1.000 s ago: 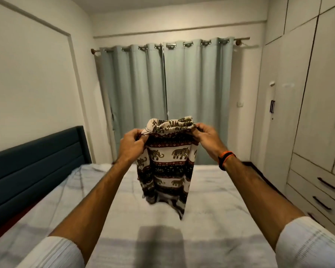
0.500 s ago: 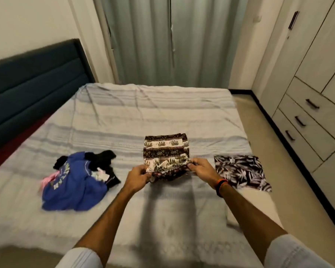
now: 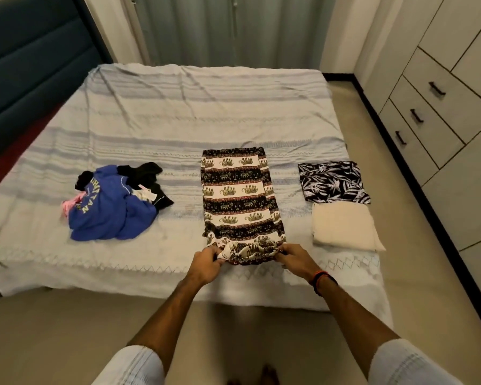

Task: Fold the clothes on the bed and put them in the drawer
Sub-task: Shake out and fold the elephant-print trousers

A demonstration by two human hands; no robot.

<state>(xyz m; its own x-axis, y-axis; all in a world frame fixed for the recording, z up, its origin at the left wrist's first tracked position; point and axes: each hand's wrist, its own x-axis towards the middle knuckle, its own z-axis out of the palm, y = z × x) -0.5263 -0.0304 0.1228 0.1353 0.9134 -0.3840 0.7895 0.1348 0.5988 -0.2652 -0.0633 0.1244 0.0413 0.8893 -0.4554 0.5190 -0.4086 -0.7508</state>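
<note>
The left hand (image 3: 207, 263) and the right hand (image 3: 296, 259) each pinch a corner of the gathered waistband of the elephant-print trousers (image 3: 240, 198), fingers curled into the cloth at the near edge of the bed (image 3: 150, 120). The trousers lie flat in 1 long strip running from the hands toward 12 o'clock.

Folding of this garment looks to be at its start: it is laid out but not yet doubled over. The next move probably calls for lifting the waistband and carrying it toward 12 o'clock onto the far hem, keeping both corners level.

At 3 o'clock of the trousers lie 2 folded pieces, a leaf-print cloth (image 3: 333, 182) and a cream cloth (image 3: 345, 227); at 9 o'clock sits an unfolded heap topped by a blue shirt (image 3: 109, 215). The drawers (image 3: 428, 107) stand shut at 2 o'clock.

0.5 s ago the trousers lay bunched short; now they are drawn out full length.
</note>
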